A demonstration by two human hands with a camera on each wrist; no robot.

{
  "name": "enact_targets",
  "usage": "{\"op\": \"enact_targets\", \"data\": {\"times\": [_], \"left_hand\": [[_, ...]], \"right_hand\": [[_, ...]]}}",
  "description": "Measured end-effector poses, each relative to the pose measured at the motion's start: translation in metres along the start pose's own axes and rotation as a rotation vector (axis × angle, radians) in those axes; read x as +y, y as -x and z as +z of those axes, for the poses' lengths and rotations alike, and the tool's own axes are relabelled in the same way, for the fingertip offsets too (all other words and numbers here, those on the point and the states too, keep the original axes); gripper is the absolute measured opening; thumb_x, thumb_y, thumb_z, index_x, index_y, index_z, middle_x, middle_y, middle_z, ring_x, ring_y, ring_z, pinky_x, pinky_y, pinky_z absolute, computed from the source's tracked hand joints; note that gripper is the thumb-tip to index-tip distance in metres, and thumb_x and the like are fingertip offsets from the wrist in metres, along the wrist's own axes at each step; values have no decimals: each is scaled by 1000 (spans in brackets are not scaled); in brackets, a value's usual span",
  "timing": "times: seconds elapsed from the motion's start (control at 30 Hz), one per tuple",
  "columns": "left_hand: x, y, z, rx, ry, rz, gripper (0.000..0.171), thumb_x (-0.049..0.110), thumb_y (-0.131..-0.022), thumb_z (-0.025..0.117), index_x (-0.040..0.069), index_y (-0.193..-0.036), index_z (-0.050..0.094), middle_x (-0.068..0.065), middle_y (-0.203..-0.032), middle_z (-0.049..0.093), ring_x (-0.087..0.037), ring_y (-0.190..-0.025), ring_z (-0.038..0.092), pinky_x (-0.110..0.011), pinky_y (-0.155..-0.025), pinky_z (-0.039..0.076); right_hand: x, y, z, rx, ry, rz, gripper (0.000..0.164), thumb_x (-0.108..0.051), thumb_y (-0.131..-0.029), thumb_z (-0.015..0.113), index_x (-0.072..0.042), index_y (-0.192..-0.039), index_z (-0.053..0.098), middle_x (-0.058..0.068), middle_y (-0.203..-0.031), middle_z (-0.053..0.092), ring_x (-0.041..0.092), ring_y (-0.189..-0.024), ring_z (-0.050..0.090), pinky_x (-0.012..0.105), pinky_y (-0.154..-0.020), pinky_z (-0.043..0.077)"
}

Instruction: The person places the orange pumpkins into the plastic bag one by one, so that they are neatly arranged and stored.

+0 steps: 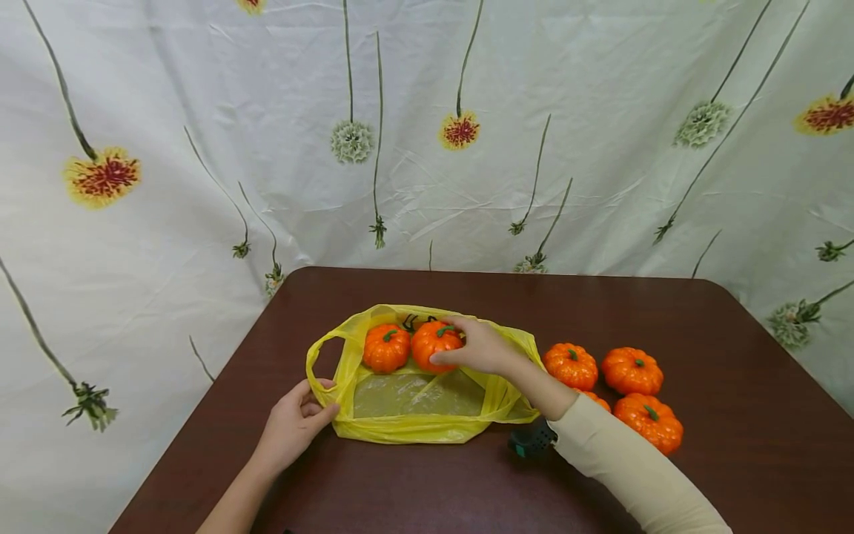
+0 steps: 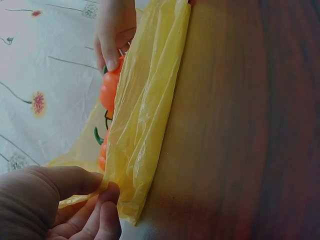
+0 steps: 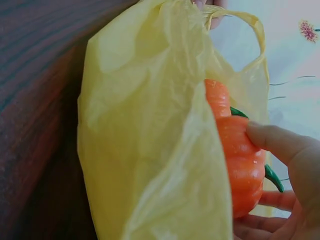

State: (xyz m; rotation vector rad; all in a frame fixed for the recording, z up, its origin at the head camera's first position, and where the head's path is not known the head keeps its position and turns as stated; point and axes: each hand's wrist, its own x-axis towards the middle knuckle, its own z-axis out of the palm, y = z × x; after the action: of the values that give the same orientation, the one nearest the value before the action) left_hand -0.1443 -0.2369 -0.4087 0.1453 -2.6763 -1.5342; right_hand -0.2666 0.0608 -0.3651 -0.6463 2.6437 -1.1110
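Observation:
A yellow plastic bag (image 1: 414, 429) lies spread on the table with its mouth facing up. My left hand (image 1: 293, 424) pinches the bag's left edge near the handle loop; in the left wrist view the thumb and fingers (image 2: 109, 192) meet on the plastic. Inside the bag's mouth sits one small orange pumpkin (image 1: 385, 350) with a green stem. Beside it, my right hand (image 1: 482, 345) grips a second pumpkin (image 1: 430, 348), thumb on the near side and fingers over the far side. The right wrist view shows that pumpkin (image 3: 242, 165) partly behind the bag's wall.
Several more orange pumpkins (image 1: 632, 371) stand on the brown table (image 1: 747, 430) right of the bag, one partly hidden by my right forearm. A dark wrist device (image 1: 531, 439) is under that forearm. A flower-printed white cloth (image 1: 414, 185) hangs behind the table.

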Motion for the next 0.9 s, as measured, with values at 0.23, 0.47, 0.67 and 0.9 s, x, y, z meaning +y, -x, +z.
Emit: {"op": "enact_targets", "data": {"times": [0.23, 0.47, 0.67, 0.9], "left_hand": [[0, 0, 0, -3, -3, 3, 37, 14, -91, 69, 2, -123, 57, -6, -90, 65, -17, -73, 60, -25, -63, 46], [2, 1, 0, -1, -1, 4, 36, 12, -91, 69, 1, -122, 57, -7, -88, 65, -17, -72, 60, -25, -62, 46], [3, 1, 0, 0, 2, 5, 36, 12, -91, 69, 0, -122, 57, -7, -88, 64, -17, -71, 59, -25, -62, 46], [3, 2, -1, 35, -23, 14, 47, 25, -92, 69, 3, -130, 53, -12, -103, 65, -22, -87, 65, -30, -73, 51]], "right_hand": [[2, -8, 6, 39, 25, 44, 80, -44, -82, 77, -8, -145, 45, 13, -140, 51, 31, -123, 51, 45, -97, 44], [0, -11, 13, 77, 69, 71, 81, -44, -82, 76, -6, -145, 44, 14, -139, 52, 33, -123, 52, 46, -96, 44], [0, -14, 20, 94, 80, 88, 81, -44, -83, 75, -6, -147, 42, 16, -139, 51, 34, -122, 52, 47, -95, 44], [0, -2, 11, 90, 80, 79, 79, -47, -88, 69, -8, -149, 39, 15, -145, 47, 35, -129, 46, 49, -100, 40]]}}
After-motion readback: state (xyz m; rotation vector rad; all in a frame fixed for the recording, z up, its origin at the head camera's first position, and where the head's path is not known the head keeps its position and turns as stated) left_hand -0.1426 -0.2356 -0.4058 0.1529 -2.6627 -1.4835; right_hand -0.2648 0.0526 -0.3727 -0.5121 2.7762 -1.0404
